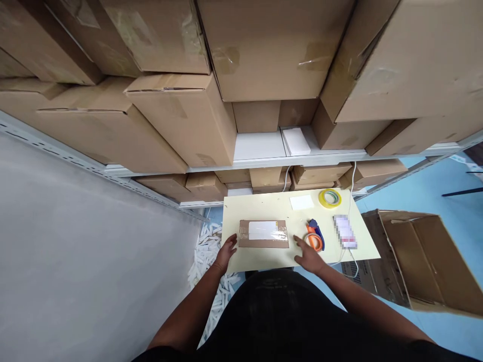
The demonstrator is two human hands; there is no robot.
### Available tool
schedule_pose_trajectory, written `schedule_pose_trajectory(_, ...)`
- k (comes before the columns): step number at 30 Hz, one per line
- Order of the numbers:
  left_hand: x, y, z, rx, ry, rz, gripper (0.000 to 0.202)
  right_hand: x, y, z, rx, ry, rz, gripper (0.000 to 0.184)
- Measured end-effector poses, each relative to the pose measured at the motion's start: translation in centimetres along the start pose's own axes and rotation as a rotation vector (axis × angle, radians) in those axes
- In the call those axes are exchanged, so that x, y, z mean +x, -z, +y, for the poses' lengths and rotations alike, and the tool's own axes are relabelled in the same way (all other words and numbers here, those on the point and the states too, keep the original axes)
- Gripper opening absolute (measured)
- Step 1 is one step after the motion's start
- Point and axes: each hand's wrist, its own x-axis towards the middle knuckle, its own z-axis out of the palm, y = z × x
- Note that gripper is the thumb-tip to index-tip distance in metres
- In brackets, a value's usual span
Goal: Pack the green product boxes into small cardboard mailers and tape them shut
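A small flat cardboard parcel (263, 234) with a white label and clear tape lies on a pale yellow tabletop (260, 206). My left hand (227, 250) rests open at the parcel's left end, fingers touching its edge. My right hand (307, 254) lies open just right of the parcel, fingers spread toward it, beside an orange and blue tape dispenser (315, 235). Neither hand holds anything.
A yellow tape roll (329, 197), a white card (301, 202) and a phone (344, 232) on a white cable lie further back and right. An open cardboard box (422, 256) stands on the floor at right. Shelves stacked with cardboard boxes (181, 115) rise behind; white packing pieces (206, 251) litter the floor left.
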Motion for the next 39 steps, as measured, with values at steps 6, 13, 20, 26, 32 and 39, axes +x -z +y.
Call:
schedule_pose_trajectory(6, -1.4, -2.4, 0.3, 0.117, 0.029, -0.068, 0.057, 2.1, -2.6, -3.8, 0.18, -0.074, 0.009, 0.055)
schedule_pose_trajectory(13, -1.4, -3.6, 2.9, 0.158, -0.047, -0.081, 0.062, 4.3, 1.7, -5.5, 0.006, -0.158, 0.196, 0.041)
schedule_pose_trajectory(20, 0.6, -4.6, 4.9, 0.32, -0.138, -0.039, 0.05, 5.9, 2.6, -4.1, 0.003, -0.197, 0.227, 0.038)
schedule_pose_trajectory(26, -1.3, -2.7, 4.5, 0.36, -0.148, 0.099, 0.038, 2.2, 5.0, 2.8, -0.267, -0.486, 0.518, 0.042)
schedule_pose_trajectory(32, -3.5, -2.1, 5.8, 0.397, -0.226, 0.119, 0.029, 2.8, 5.7, 7.8, -0.124, -0.698, 0.164, 0.052)
schedule_pose_trajectory(39, -4.2, -6.2, 12.1, 0.456, -0.355, -0.029, 0.025, 2.7, 5.8, 6.9, -0.088, -0.566, 0.24, 0.038)
